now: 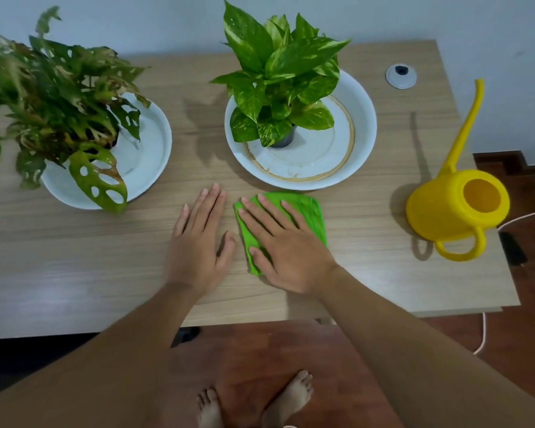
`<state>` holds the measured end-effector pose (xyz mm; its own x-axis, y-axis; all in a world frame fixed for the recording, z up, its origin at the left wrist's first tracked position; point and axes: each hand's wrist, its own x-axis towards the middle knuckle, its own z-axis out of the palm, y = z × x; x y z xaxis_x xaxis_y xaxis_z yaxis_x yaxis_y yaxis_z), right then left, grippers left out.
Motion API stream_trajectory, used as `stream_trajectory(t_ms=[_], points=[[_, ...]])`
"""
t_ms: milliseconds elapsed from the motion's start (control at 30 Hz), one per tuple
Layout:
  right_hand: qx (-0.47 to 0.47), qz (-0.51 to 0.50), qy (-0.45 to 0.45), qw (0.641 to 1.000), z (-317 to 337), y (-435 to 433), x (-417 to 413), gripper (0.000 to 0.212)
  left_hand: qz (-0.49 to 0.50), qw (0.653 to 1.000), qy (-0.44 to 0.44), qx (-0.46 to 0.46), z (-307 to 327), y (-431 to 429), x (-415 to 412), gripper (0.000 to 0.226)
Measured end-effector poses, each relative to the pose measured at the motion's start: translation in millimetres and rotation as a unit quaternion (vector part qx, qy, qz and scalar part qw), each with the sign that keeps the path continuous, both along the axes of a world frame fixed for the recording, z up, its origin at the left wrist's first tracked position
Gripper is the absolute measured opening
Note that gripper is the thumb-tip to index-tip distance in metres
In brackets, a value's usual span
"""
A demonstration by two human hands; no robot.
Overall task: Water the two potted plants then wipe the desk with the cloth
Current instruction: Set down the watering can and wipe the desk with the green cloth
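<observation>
On the desk [74, 242] — right hand [286, 251] flat on cloth [311, 211] | left hand [198, 239] flat, empty | each plant in its white dish [365, 131]

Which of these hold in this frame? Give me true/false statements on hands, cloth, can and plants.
1. The right hand lies flat on the green cloth. True.
2. The left hand holds the yellow watering can. False: it rests palm down on the bare desk, and the can stands alone near the desk's right edge.
3. Each potted plant sits in a white dish. True: the holed-leaf plant is in the left dish, the variegated plant in the middle dish.
4. The cloth lies inside the middle dish. False: it lies on the desk in front of that dish.
5. The can's spout points toward the person. False: it points away, toward the wall.
</observation>
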<state>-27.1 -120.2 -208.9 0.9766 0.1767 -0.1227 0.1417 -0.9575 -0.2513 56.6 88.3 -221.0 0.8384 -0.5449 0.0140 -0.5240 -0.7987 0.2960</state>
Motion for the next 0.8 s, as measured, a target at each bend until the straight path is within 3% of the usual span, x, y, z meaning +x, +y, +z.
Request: stream_trajectory(t_ms=[367,667,800], points=[[0.006,-0.064,-0.039,0.997,-4.4,-42.3,-49.4,0.07,-0.002,1.0,-0.002,0.003,-0.5,0.4,0.1,0.078],[-0.02,-0.311,-0.044,0.949,-8.6,-76.2,-43.5,0.072,-0.001,1.0,0.005,0.014,1.9,-0.1,0.4,0.077],[-0.022,-0.37,-0.047,0.927,-9.0,-59.2,-28.7,0.073,0.002,1.0,0.008,0.009,0.9,-0.3,1.4,0.077]])
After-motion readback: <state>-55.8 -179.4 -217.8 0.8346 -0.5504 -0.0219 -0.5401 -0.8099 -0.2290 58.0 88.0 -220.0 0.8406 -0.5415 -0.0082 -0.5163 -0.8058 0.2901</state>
